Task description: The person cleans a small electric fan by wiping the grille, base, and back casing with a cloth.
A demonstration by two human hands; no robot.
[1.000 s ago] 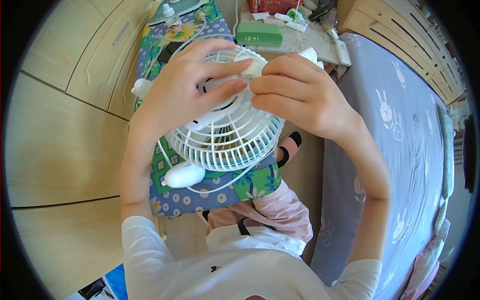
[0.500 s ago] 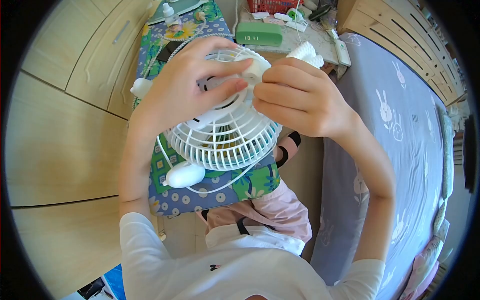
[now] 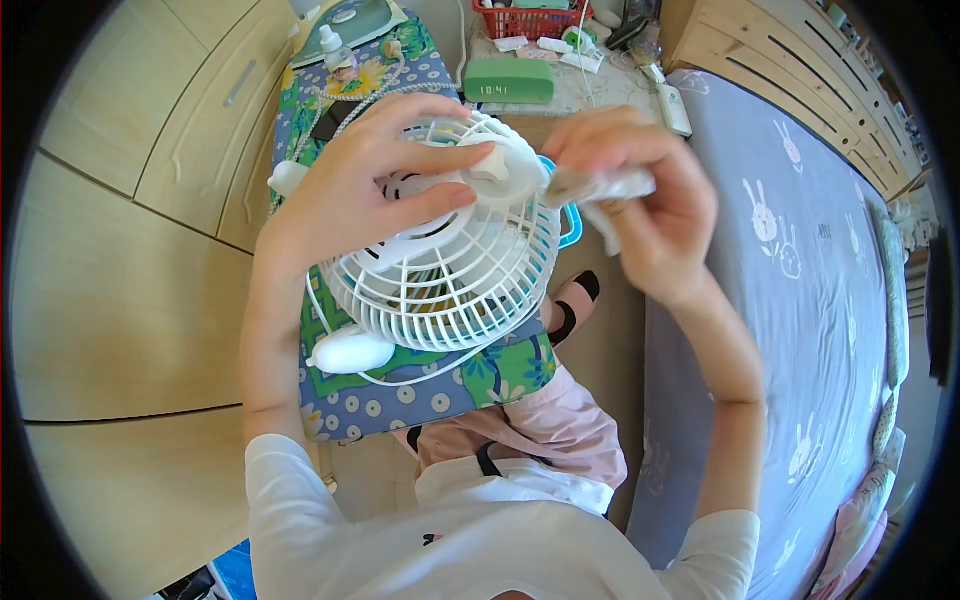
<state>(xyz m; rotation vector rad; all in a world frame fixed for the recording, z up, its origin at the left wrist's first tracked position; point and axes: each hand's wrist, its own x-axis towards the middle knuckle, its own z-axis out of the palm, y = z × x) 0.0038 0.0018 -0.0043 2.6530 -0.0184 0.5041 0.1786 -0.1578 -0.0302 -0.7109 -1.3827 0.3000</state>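
Note:
A small white fan (image 3: 455, 295) with a grille cage and a blue handle (image 3: 572, 225) rests on the patterned ironing board. My left hand (image 3: 370, 180) is closed over its rear housing, with the thumb and a finger beside a white knob (image 3: 492, 165). To the right of the housing and apart from it, my right hand (image 3: 665, 200) grips a crumpled white cloth (image 3: 605, 185) that looks greyish on one side. This hand is slightly blurred. The fan's white cord runs to a rounded white piece (image 3: 352, 351) on the board.
On the ironing board (image 3: 400, 405) behind the fan stand a small bottle (image 3: 335, 50) and an iron (image 3: 355, 20). A green clock (image 3: 508, 80) and a red basket (image 3: 535, 18) are on the back table. Wardrobe doors (image 3: 130, 280) rise at left; a bed (image 3: 760, 330) lies at right.
My right hand has pulled back from the fan's housing to the right with the cloth, uncovering the knob and blue handle. My left hand keeps its hold on the fan.

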